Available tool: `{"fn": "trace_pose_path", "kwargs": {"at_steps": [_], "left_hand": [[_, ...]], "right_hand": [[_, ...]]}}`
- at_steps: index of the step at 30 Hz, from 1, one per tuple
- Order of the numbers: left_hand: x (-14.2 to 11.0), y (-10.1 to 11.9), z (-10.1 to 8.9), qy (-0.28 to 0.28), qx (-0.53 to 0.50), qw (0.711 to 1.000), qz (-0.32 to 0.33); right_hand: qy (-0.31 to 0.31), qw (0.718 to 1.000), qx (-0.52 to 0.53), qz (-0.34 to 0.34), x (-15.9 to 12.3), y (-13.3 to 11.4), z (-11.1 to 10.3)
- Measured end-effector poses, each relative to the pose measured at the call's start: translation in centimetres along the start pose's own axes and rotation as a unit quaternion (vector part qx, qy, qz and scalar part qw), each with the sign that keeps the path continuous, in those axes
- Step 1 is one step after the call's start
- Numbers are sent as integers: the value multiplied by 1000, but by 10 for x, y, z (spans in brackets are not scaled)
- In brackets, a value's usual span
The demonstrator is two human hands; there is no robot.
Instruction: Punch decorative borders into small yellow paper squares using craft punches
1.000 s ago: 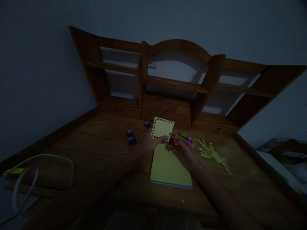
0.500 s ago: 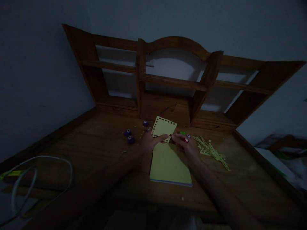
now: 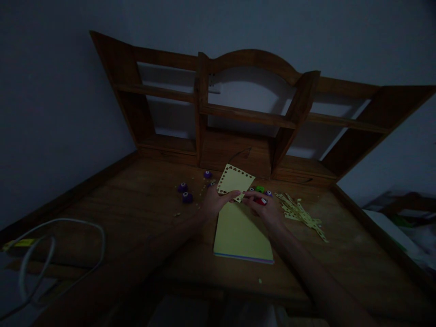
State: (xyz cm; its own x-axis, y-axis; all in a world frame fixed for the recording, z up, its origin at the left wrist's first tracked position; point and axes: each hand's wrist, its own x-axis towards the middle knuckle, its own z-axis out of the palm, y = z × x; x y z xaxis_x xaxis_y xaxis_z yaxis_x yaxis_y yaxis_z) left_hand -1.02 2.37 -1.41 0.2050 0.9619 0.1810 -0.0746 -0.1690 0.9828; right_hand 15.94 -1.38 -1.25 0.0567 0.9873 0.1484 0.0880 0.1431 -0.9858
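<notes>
My left hand (image 3: pixel 213 201) pinches the lower left edge of a yellow sheet of paper (image 3: pixel 235 180) between thumb and fingers. Small hearts, stars and other shapes are cut along the sheet's borders. Closed at the sheet's lower right corner, my right hand (image 3: pixel 261 206) has a small red tool (image 3: pixel 261 201) in its fingers; its exact kind is hard to make out in the dim light. Beneath both hands lies a stack of coloured paper (image 3: pixel 242 234) with yellow on top. Small purple craft punches (image 3: pixel 187 197) stand to the left of my left hand.
Cut yellow paper strips (image 3: pixel 301 212) lie heaped on the right of the wooden desk (image 3: pixel 146 204). A bright green item (image 3: pixel 260 189) sits behind my right hand, near another purple punch (image 3: pixel 269 193). Paper scraps dot the desk. A wooden shelf unit (image 3: pixel 238 113) stands behind; a white cable (image 3: pixel 81 222) loops at left.
The held sheet has shifted slightly right and tilted a little. My right hand's fingers have moved slightly at its corner, and more of the green item shows. The view has moved a little.
</notes>
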Motion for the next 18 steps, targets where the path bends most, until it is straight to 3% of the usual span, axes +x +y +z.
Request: {"fn": "trace_pose_path", "kwargs": {"at_steps": [18], "left_hand": [[0, -1, -2, -5, 35, 999, 17]], "right_hand": [[-8, 996, -81, -32, -3, -9, -1]]}}
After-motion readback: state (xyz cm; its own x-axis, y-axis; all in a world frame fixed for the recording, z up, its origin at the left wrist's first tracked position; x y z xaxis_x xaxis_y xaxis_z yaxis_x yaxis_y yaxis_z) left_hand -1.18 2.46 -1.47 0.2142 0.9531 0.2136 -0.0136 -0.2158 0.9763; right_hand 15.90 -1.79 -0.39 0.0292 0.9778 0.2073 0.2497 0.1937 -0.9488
